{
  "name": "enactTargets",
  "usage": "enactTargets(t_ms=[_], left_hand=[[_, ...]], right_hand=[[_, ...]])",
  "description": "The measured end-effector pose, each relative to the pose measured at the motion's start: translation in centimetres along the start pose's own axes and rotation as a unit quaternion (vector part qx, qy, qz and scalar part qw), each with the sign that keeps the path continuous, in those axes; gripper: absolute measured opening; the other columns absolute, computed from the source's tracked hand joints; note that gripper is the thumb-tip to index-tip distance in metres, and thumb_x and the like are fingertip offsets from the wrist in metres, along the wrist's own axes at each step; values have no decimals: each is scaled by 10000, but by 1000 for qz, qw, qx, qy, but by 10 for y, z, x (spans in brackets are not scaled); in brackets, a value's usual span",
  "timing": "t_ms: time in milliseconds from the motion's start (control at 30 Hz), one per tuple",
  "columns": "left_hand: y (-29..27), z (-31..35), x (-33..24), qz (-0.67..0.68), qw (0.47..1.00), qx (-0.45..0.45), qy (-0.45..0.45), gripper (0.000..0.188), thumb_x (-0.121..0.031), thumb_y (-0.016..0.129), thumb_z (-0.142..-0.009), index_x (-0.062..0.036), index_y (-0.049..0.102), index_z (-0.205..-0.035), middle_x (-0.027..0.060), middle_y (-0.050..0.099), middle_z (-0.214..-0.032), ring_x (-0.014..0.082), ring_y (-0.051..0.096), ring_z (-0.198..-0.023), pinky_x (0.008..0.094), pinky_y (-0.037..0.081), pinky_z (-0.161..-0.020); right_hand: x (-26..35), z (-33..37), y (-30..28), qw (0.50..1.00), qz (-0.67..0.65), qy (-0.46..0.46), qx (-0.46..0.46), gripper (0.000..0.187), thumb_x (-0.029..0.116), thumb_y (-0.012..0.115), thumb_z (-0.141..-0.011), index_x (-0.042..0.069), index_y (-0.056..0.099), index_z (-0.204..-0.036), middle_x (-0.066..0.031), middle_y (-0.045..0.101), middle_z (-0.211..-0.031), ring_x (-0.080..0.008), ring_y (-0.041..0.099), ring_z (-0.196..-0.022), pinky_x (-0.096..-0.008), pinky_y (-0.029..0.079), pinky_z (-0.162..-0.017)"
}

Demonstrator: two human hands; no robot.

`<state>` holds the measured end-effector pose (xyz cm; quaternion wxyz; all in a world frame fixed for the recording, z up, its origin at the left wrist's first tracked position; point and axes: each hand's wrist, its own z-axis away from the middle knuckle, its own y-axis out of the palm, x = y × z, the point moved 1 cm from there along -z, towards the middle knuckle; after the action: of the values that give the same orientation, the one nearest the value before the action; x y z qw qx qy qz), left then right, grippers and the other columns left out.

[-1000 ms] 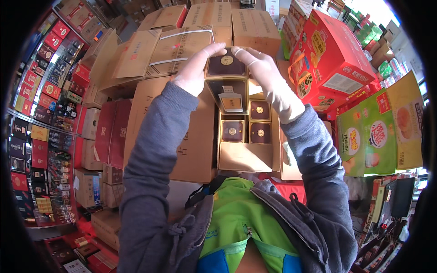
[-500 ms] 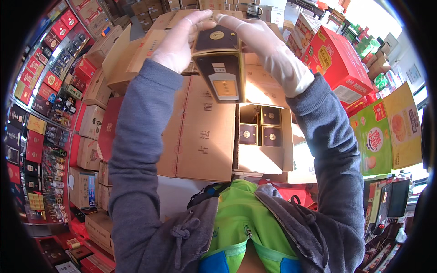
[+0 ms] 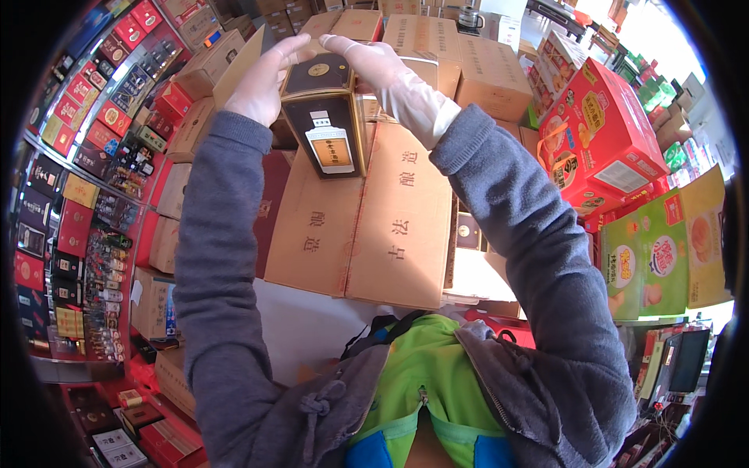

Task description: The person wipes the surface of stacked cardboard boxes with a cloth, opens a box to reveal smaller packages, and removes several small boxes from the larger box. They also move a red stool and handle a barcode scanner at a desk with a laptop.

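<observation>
The left hand (image 3: 261,90) and right hand (image 3: 394,82) grasp a dark, gold-edged box (image 3: 324,121) from both sides, their fingertips close together at its far top edge. The box, a white bottle with an orange label pictured on its front, is over the far left part of the large brown carton (image 3: 339,203); whether its base touches cannot be told. Just right of the large brown carton, partly behind the right sleeve (image 3: 523,195), an open carton (image 3: 484,274) contains a smaller-looking dark box top (image 3: 468,232). Beyond the large brown carton sit taped cartons (image 3: 493,78); farther right, a red carton (image 3: 608,132); well to its left, display shelves (image 3: 140,204).
</observation>
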<state>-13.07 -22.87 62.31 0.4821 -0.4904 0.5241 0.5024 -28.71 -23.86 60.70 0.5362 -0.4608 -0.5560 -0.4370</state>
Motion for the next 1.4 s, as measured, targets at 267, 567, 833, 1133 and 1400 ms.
enactTargets(t_ms=[267,567,833,1133,1400], left_hand=[[-45,-16,38,14,998,-59,32,580,-398,528,-893,-34,439,-1337,152,449,-1386,222,255,-1377,401,49,-1138],[-34,-3,40,-70,979,-152,113,709,-337,615,-840,41,351,-1378,179,303,-1469,241,277,-1359,342,200,-1104],[120,100,130,-295,864,-126,388,741,-160,613,-852,39,197,-1432,223,243,-1457,316,281,-1344,399,191,-1130],[265,187,289,-502,811,296,49,594,-252,609,-790,46,436,-1274,232,496,-1208,381,465,-1148,442,384,-970],[277,177,368,-656,694,297,-24,696,-394,554,-854,-4,335,-1389,186,363,-1416,319,312,-1345,525,202,-1098]], right_hand=[[-15,-15,7,998,43,12,48,514,394,583,-877,25,559,-1235,-135,622,-1137,-224,604,-998,-328,468,-874],[-21,23,-54,997,78,-12,20,566,403,514,-912,-8,485,-1300,-169,504,-1324,-271,470,-1240,-371,385,-1009],[-106,98,-179,963,218,54,151,379,293,499,-932,35,616,-1184,-96,651,-1137,-165,604,-1032,-288,453,-905],[-295,154,-235,822,523,195,113,323,218,539,-860,134,640,-1156,-163,671,-995,-314,648,-908,-358,510,-821],[-345,148,-236,745,646,-4,165,435,130,544,-806,68,533,-1236,-104,557,-1214,-273,520,-1141,-367,465,-905]])
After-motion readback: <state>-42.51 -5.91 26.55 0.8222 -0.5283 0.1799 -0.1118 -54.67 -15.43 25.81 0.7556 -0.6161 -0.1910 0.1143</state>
